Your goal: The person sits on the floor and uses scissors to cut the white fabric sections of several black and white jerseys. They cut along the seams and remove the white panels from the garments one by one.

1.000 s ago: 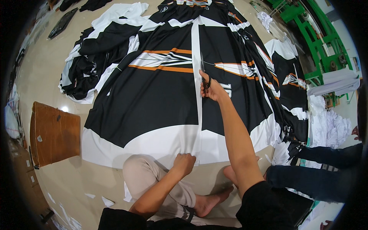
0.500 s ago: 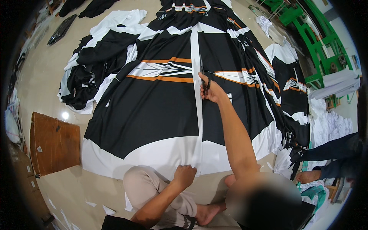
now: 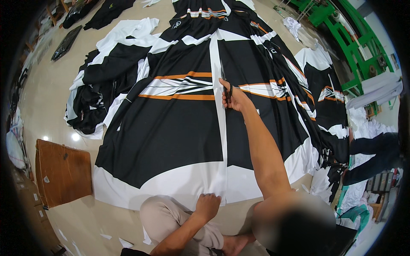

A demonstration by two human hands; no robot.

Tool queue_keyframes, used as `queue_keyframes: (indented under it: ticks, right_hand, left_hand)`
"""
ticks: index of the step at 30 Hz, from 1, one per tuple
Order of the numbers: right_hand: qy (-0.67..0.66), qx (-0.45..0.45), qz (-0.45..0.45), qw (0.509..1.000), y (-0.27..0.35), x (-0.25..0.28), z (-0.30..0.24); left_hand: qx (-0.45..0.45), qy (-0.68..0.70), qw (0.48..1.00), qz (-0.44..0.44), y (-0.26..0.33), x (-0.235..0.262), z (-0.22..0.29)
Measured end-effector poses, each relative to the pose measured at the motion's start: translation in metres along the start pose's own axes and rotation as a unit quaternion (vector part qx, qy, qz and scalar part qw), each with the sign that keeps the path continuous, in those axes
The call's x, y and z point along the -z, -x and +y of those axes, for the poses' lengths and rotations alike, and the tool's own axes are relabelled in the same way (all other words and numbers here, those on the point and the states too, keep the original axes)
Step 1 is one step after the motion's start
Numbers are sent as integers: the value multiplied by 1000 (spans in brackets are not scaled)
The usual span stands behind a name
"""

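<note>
Gripping black-handled scissors (image 3: 227,94) in the right hand (image 3: 235,102), in the head view, at the right edge of a long white strip (image 3: 221,136) running down a spread cloth (image 3: 183,132). Wrapping closed fingers round the handles, with blades pointing along the strip toward its far end. Too slim to tell parted blades from closed. Resting the left hand (image 3: 208,206), curled into a fist, at the white border (image 3: 171,187) just left of the strip's near end. Cannot tell of any cloth pinched inside it. Having the cloth laid over the floor (image 3: 46,111) to both sides of the strip, black with orange-edged white bands. Sitting with a bent knee (image 3: 158,211) in beige trousers, left of the strip's near end. Showing, well left of the strip, a crumpled heap (image 3: 92,96) of black and white fabric and, nearer, a brown cardboard box (image 3: 64,173). Showing, well right of the strip, a green frame (image 3: 368,68) and another person's dark trouser legs (image 3: 371,155).
</note>
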State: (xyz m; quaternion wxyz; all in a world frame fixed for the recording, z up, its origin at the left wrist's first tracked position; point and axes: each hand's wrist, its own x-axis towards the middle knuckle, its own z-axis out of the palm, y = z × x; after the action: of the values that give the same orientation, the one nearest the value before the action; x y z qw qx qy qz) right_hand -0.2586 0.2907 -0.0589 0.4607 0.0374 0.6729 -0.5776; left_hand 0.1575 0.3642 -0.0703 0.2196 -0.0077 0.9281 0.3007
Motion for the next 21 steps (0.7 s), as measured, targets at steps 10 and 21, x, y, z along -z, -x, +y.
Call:
queue_keyframes:
  ticks: [10, 21]
  right_hand:
    - [26, 18, 13, 999, -19, 1, -5]
    - [54, 43, 27, 997, -54, 10, -17]
  left_hand:
    - [6, 7, 1000, -10, 0, 7, 2]
    - [6, 22, 999, -23, 0, 6, 3]
